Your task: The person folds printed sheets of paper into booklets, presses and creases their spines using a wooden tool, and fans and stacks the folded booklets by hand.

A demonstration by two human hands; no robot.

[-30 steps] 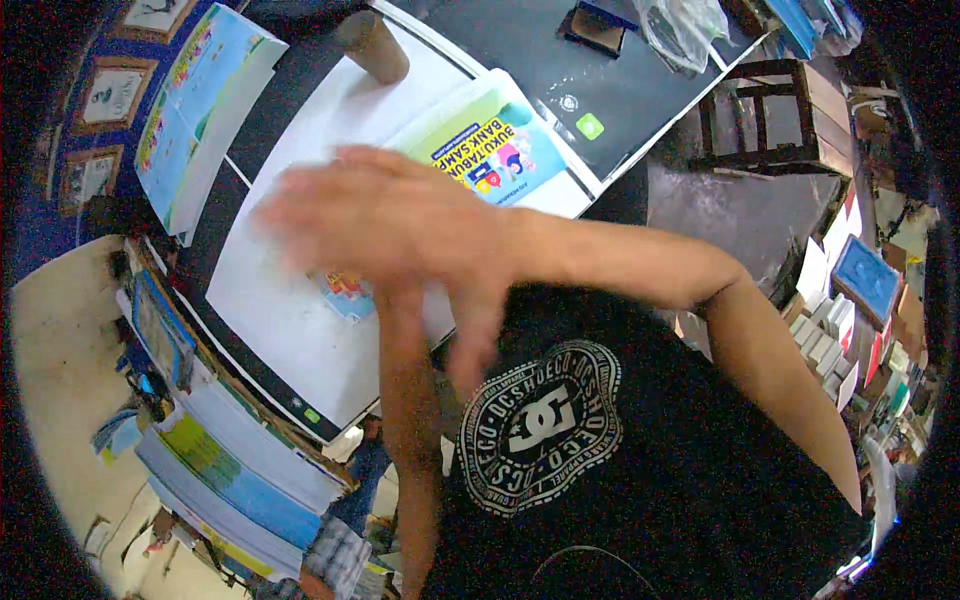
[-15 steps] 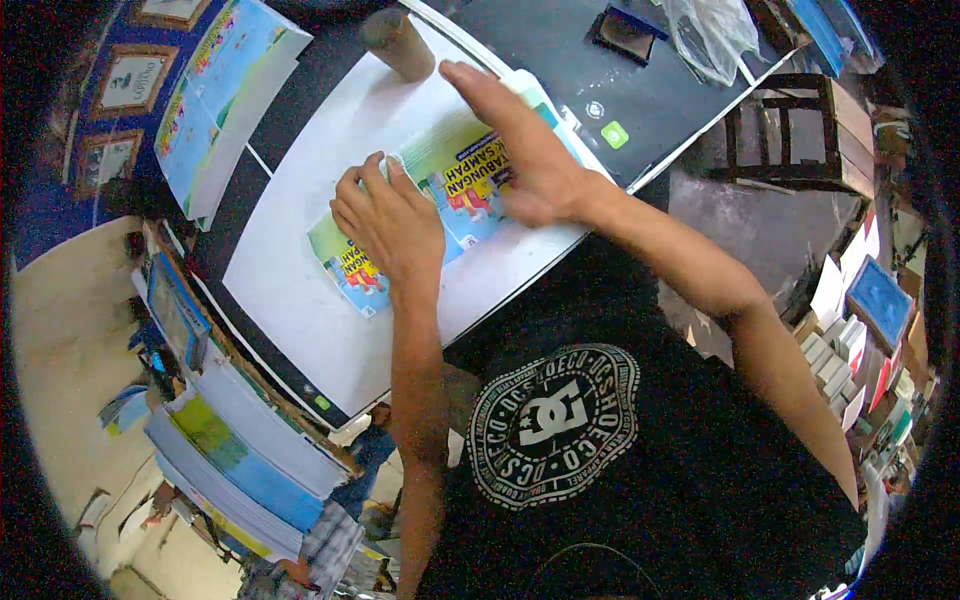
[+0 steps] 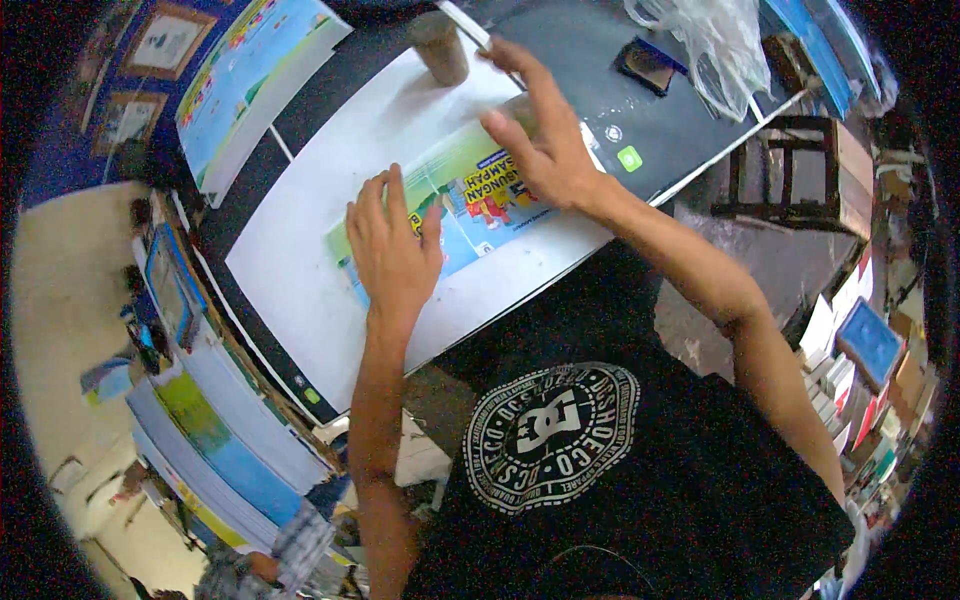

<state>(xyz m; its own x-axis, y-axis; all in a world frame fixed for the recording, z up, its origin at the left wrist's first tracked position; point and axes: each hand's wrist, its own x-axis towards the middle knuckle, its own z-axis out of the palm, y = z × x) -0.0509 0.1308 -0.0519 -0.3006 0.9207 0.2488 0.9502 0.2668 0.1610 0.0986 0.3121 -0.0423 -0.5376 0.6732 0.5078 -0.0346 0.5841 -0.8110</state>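
Observation:
A green and blue printed cover sheet (image 3: 500, 222) with cartoon figures and bold lettering lies on a large white sheet (image 3: 285, 250) on the black table. My left hand (image 3: 395, 245) rests on its left part, fingers stretched and spread, hiding some of the print. Over the right end of the cover is my right hand (image 3: 555, 145), its fingers extended and the thumb apart, gripping nothing. Whether it touches the paper I cannot tell. Beyond the cover, a brown cylinder (image 3: 439, 50) stands upright on the white sheet, left of my right fingertips.
A stack of matching printed sheets (image 3: 255, 85) lies at the table's far left. A small dark box (image 3: 650, 66) and a clear plastic bag (image 3: 715, 45) are at the far right. Paper stacks (image 3: 225, 440) stand lower left, near a person's plaid sleeve (image 3: 300, 550). A wooden stool (image 3: 845, 180) is right.
My left hand's fingers have straightened and spread on the cover. My right hand has lifted its thumb away from the print and turned more upright. The whole view has shifted slightly.

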